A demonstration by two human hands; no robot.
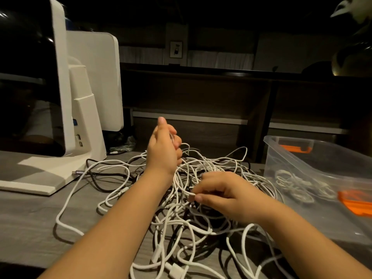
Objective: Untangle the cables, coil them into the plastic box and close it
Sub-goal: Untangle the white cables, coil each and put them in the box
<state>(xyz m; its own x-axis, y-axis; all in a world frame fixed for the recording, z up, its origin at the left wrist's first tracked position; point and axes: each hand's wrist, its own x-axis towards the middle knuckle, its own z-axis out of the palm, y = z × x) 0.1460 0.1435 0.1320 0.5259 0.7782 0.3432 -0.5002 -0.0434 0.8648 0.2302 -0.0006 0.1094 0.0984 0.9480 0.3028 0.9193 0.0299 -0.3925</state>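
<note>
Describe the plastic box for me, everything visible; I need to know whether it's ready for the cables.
The plastic box is clear, translucent plastic with orange clasps on its far and near rims. It stands upright and open on the grey table, right of the cable tangle, with no lid on it. A few white coiled cables already lie on its bottom. Neither hand touches it; tangle loops reach its near wall.

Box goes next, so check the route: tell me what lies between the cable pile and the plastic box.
Nothing visible. The plastic box stands open beside the cable pile, with some coiled cable already inside. Both hands, left and right, grip white cable in the tangle.
</note>
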